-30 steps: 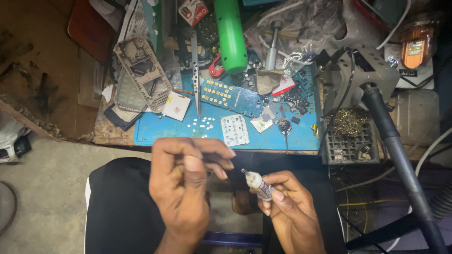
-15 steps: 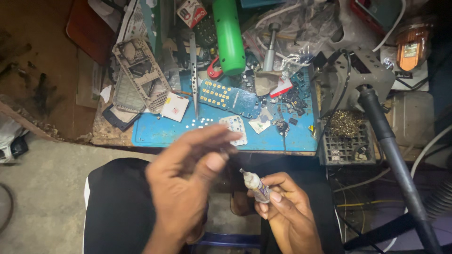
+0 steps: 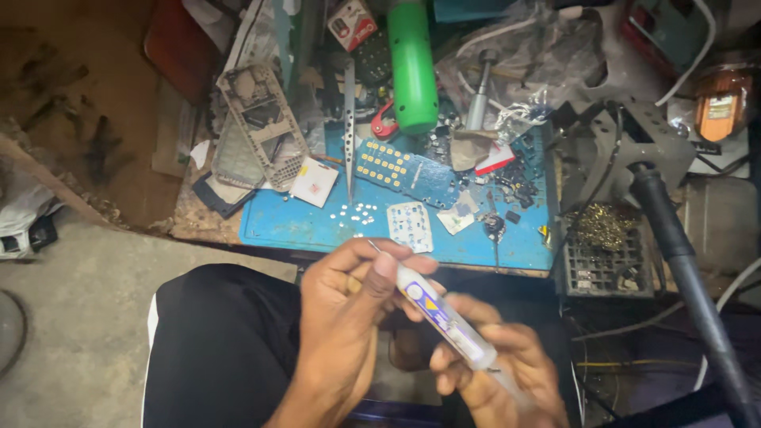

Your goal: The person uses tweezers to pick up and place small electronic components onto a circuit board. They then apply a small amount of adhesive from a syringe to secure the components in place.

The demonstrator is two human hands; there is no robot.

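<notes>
my right hand (image 3: 507,372) sits lowest in view, just above my lap, with its fingers curled round the back end of a clear syringe (image 3: 444,317) that has a coloured label on its barrel. the syringe slants up and to the left, across the gap between my hands. my left hand (image 3: 349,317) is closed on its front end, thumb and fingers pinching the barrel near the thin metal needle (image 3: 372,246), which pokes out just past my fingertips towards the counter edge. under both hands are my dark trousers (image 3: 222,349), and to the left of them the bare grey floor (image 3: 71,301).

just beyond the needle lies the blue mat (image 3: 293,226) on the counter. near its front edge rests a pale keypad sheet (image 3: 410,225), with a scatter of tiny white dots (image 3: 357,211) just beside it. further in lies a blue circuit board (image 3: 404,168) with rows of yellow pads, and a pair of tweezers (image 3: 349,119) pointing towards me. left of those, a grey phone frame (image 3: 261,127) lies tilted. at the back stands a green cylinder (image 3: 412,63). to the right, a dark holder with brass wool (image 3: 602,230) sits off the mat, and a black handle (image 3: 682,261) runs down past it.
</notes>
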